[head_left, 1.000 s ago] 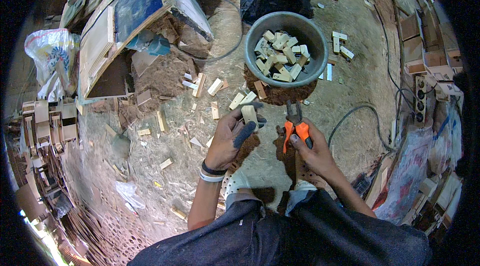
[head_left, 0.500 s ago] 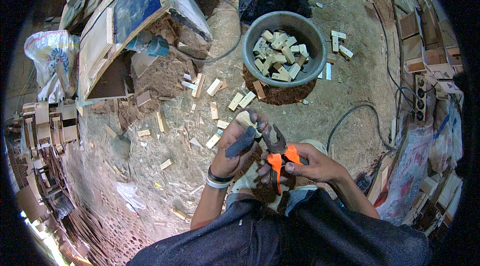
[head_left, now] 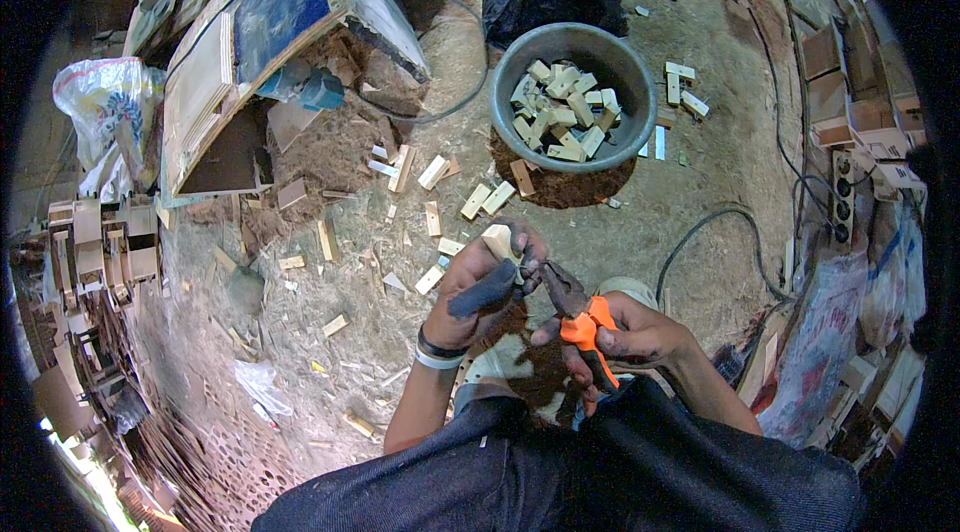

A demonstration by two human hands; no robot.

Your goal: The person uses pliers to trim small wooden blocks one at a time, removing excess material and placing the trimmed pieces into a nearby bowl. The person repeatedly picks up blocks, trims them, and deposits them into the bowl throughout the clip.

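Note:
My left hand [head_left: 480, 282] is closed round a small pale wooden block [head_left: 499, 241], with dark wrapping on its thumb. In my right hand [head_left: 630, 332] are pliers [head_left: 581, 317] with orange-and-black handles; their dark jaws look closed and point at the fingertips of my left hand, close to the block. Whether the jaws grip anything there is too small to tell. Beyond my hands stands a round grey basin [head_left: 650, 112] with several wooden blocks [head_left: 566, 110] heaped inside.
Loose wooden blocks [head_left: 475, 200] and scraps lie left of the basin. A black plastic bag [head_left: 553, 2] sits behind it. A blue-topped wooden stand [head_left: 280, 12] is at the far left, with a power tool [head_left: 320, 90] under it. A black cable [head_left: 700, 217] loops at the right.
The pliers' handles have come together and the jaws have closed, with the tool swung closer to my left fingertips. My left hand still holds the block.

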